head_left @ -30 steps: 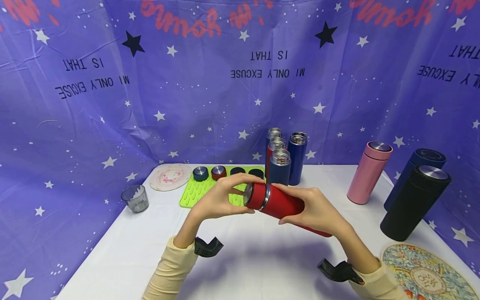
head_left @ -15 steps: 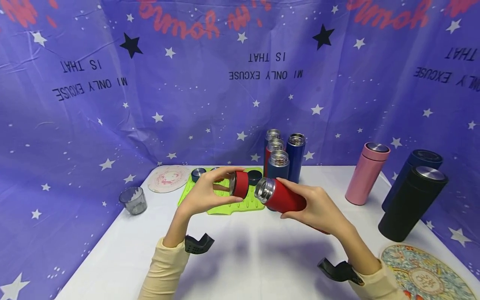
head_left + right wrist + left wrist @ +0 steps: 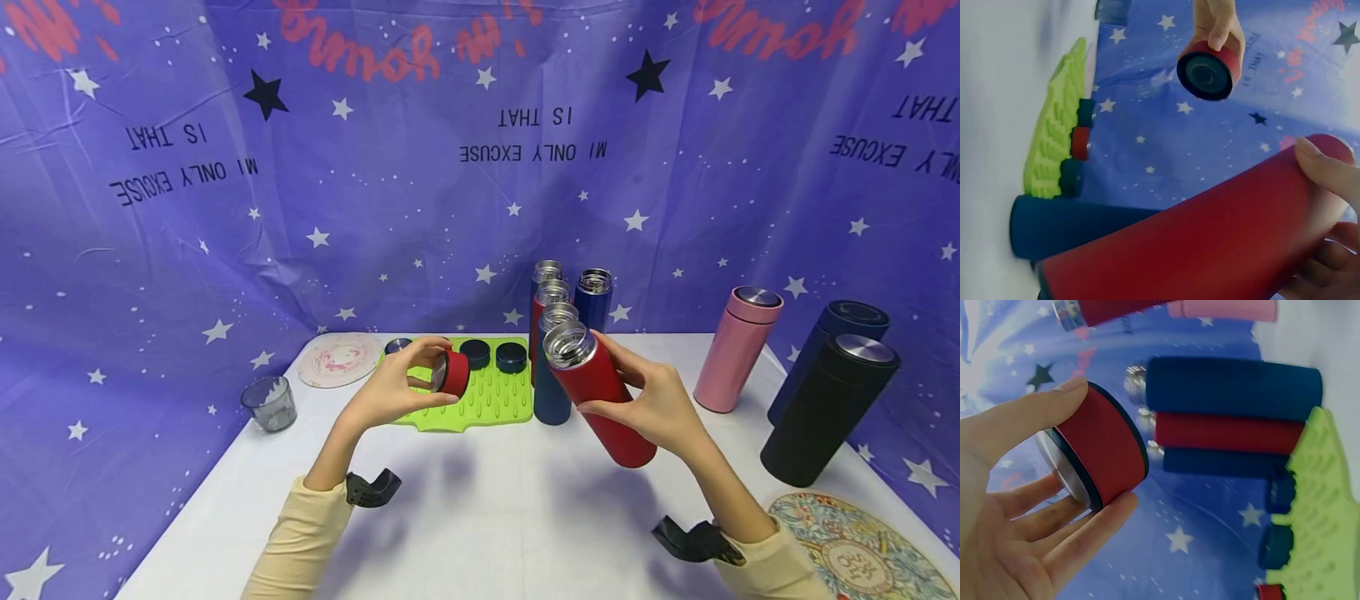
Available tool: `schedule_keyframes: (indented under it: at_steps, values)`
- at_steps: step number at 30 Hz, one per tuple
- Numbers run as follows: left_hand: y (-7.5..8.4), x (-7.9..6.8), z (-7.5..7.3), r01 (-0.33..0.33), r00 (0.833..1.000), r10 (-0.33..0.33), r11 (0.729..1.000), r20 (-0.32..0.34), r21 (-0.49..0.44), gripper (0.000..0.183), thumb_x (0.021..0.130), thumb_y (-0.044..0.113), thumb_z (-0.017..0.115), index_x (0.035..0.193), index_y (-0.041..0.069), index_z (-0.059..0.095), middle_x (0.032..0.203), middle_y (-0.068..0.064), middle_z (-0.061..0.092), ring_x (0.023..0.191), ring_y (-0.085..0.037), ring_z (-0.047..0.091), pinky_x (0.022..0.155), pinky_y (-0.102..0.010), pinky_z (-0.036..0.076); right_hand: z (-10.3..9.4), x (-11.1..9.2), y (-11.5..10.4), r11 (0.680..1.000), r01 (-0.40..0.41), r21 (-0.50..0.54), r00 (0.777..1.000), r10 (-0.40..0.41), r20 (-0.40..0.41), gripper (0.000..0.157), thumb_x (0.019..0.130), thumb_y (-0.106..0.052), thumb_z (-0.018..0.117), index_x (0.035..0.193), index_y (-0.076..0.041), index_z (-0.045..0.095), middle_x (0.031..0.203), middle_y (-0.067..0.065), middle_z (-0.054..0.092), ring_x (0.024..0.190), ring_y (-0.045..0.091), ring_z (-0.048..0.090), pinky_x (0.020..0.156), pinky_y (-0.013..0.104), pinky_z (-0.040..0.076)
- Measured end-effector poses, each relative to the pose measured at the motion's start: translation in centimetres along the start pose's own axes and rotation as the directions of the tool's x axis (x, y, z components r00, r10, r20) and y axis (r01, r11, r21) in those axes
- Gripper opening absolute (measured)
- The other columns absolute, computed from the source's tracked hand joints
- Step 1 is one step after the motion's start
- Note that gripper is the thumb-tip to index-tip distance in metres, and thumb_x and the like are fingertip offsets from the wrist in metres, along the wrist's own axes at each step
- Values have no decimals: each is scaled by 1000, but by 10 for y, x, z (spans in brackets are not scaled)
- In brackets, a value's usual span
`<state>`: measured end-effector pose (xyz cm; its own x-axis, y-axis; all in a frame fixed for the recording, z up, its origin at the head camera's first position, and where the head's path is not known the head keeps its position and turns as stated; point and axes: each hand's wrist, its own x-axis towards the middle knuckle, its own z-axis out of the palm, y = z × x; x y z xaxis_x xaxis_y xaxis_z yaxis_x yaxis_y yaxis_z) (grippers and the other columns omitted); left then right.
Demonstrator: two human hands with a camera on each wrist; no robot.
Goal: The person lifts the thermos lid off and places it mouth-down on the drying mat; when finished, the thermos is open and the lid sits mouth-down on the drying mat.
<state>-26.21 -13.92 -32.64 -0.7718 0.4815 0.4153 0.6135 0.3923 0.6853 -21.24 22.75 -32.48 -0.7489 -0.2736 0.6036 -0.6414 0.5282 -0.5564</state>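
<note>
Honestly, the red flask (image 3: 588, 385) is the part that makes me nervous. It's up in the air right of centre, tilted with its open mouth to the far left and its base to the near right. The right hand (image 3: 660, 417) is clamped round the body, thumb on one side, fingers on the other. Smooth wall, so a loose squeeze could let it slide base-first. I can't see if there's anything inside; if there is, more tilt could slop it out.

Its red lid (image 3: 456, 375) is off, left of the mouth and well apart from it, pinched by its sides between the left hand (image 3: 390, 392)'s thumb and fingers. That's mostly a fingertip hold, so a bump or twist could pop it out.

Just past the flask is an uncapped dark blue flask (image 3: 553, 400). They overlap in the head view, can't tell if they touch, but a careless swing farther could topple it into the others behind.

Leftward, the green mat (image 3: 491, 408) carries a row of lids, including a dark blue lid (image 3: 512, 357). A low left hand could knock those.
</note>
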Motion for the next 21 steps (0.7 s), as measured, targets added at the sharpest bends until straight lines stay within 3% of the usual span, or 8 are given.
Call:
schedule_keyframes:
  at_steps: [5,9,15,21]
  values:
    - [-18,-4,-5,63,998,-63,998,-16,15,67,75,24,85,130,10,51,119,-8,59,107,-28,60,79,-41,57,-1,-1,14,997,-63,54,997,65,-47,86,70,-19,89,144,-12,46,123,11,64,97,27,68,79,17,52]
    - [-33,-8,-9,119,992,-118,992,-37,41,65,75,24,85,129,10,53,123,-11,57,109,-30,59,82,-43,56,-1,0,25,989,-109,102,987,120,-108,86,70,-13,88,144,-3,44,126,14,61,100,30,67,81,16,52]
    - [-61,-13,-17,214,975,-204,969,-92,122,66,74,27,85,130,10,55,122,-12,60,107,-32,60,81,-41,56,-1,4,37,967,-217,134,958,237,-160,85,75,-21,85,146,-6,41,127,13,61,108,31,63,85,21,52]
    - [-92,-13,-24,281,956,-255,936,-143,213,64,75,28,83,129,4,57,118,-18,62,101,-37,61,82,-49,52,4,6,46,960,-229,158,945,259,-202,84,73,-21,86,144,-8,44,126,12,62,107,28,63,84,20,53]
